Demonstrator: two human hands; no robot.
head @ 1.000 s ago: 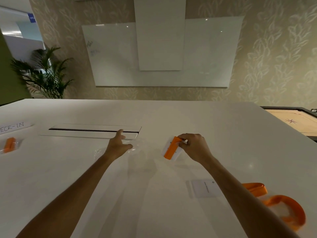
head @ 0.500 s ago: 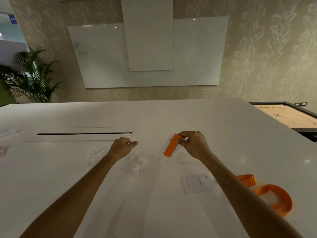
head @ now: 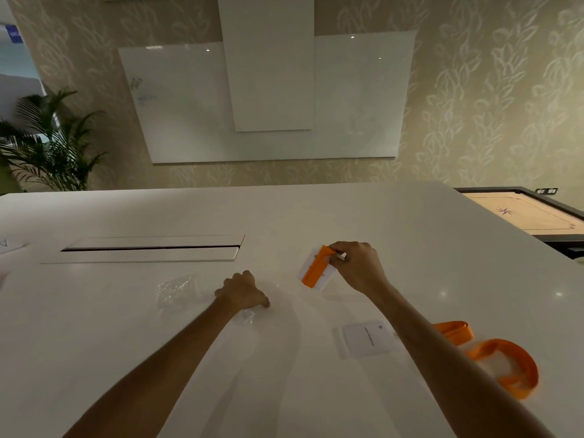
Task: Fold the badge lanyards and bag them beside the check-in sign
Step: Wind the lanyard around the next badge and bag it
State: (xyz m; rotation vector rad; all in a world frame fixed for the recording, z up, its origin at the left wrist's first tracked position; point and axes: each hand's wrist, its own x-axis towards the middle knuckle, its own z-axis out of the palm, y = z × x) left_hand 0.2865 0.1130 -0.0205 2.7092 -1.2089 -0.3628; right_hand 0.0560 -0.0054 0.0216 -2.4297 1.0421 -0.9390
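Note:
My right hand (head: 355, 267) pinches the top of a folded orange lanyard (head: 316, 267) pressed against its white badge card, held just above the white table (head: 410, 248). My left hand (head: 243, 290) is closed on a clear plastic bag (head: 249, 314) lying flat on the table in front of me. A second clear bag (head: 177, 290) lies just left of that hand. An unfolded orange lanyard (head: 502, 355) with a white badge card (head: 368, 338) lies at the right, partly behind my right forearm. Only a corner of the check-in sign (head: 9, 246) shows at the far left edge.
A long cable slot with a flap (head: 151, 248) is set into the table beyond my left hand. A carrom board (head: 524, 213) stands off the table's right side. A potted palm (head: 47, 147) and whiteboards stand by the back wall.
My left hand drew back from the cable slot toward me and closed on a clear bag. The view turned right, so the sign and the bagged lanyard slid out at the left.

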